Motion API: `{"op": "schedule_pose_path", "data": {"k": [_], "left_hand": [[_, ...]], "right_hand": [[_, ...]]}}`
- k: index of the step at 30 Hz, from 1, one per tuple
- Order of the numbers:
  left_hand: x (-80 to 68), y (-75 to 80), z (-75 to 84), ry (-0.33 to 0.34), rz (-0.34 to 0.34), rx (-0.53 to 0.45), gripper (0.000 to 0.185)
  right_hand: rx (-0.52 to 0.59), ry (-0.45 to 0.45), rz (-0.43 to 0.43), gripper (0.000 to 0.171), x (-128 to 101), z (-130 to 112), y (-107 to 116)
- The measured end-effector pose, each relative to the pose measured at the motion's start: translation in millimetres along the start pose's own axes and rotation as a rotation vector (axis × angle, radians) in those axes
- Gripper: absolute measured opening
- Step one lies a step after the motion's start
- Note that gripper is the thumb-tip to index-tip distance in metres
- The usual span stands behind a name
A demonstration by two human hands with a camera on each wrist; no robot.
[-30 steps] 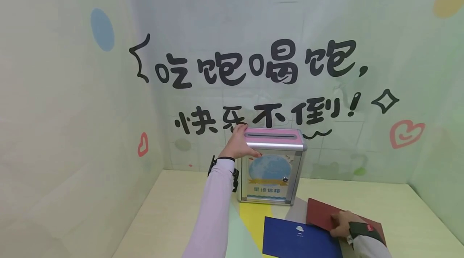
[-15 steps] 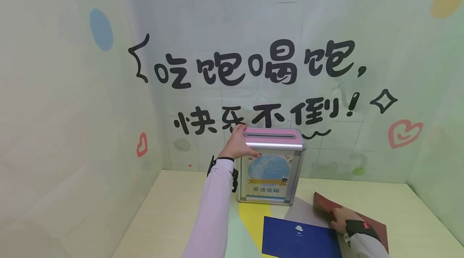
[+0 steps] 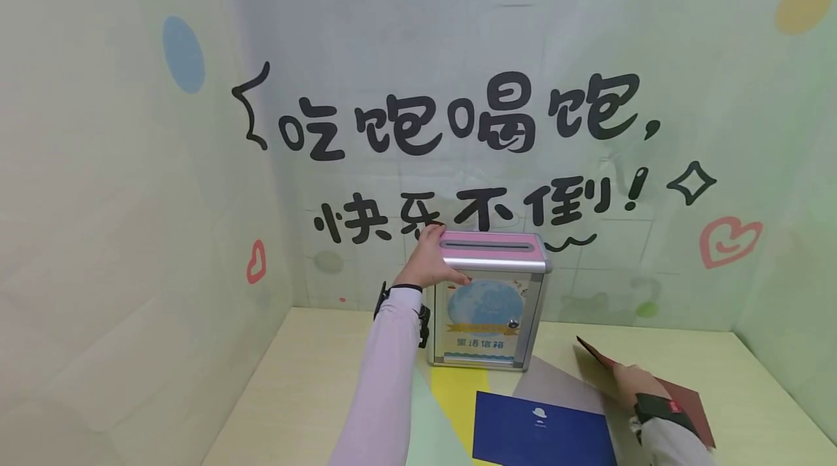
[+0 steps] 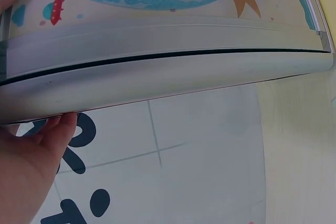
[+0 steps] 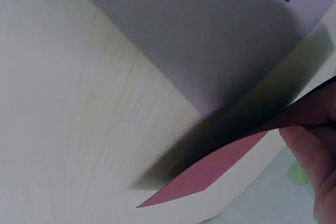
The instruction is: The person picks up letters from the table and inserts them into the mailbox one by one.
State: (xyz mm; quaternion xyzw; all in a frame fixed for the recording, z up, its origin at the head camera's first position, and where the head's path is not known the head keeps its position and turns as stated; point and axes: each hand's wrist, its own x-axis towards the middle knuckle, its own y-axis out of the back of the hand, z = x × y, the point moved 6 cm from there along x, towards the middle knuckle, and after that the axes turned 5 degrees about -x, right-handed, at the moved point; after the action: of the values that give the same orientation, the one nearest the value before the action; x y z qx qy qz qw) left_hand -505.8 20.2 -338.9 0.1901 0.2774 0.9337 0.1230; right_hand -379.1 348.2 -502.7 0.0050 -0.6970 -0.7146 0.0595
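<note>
A letter box [image 3: 487, 313] with a pink slotted top, silver frame and clear front stands upright on the table. My left hand [image 3: 428, 262] grips its upper left corner, thumb on the front and fingers behind. In the left wrist view the fingers [image 4: 58, 135] rest against the silver side. To the right, my right hand [image 3: 636, 382] pinches a dark red envelope [image 3: 685, 402] near its upper edge. The envelope is bent and tilted, its far corner raised off the table. In the right wrist view the envelope [image 5: 210, 169] throws a shadow, and most of the right hand is out of frame.
A blue envelope [image 3: 543, 430] with a small white hat print lies flat in front of the box. Beneath are flat grey [image 3: 565, 386], yellow [image 3: 458, 393] and pale green [image 3: 428, 430] pieces. Printed walls rise behind the table [image 3: 288, 393] and at both sides.
My right hand has shifted slightly right with the red envelope, lifting its near-left part away from the blue envelope and tilting it up. The left hand and letter box have stayed put.
</note>
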Motion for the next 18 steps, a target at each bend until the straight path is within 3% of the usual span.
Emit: {"op": "schedule_pose_path", "data": {"k": [12, 18], "left_hand": [[-0.2, -0.7, -0.9, -0.003, -0.001, 0.000, 0.113], [-1.0, 1.2, 2.8, -0.014, 0.004, 0.008, 0.111]], "right_hand": [[0.056, -0.066, 0.085, 0.005, 6.2, 37.4, 46.6], [0.085, -0.049, 0.151, 0.007, 7.6, 54.1, 78.4]]}}
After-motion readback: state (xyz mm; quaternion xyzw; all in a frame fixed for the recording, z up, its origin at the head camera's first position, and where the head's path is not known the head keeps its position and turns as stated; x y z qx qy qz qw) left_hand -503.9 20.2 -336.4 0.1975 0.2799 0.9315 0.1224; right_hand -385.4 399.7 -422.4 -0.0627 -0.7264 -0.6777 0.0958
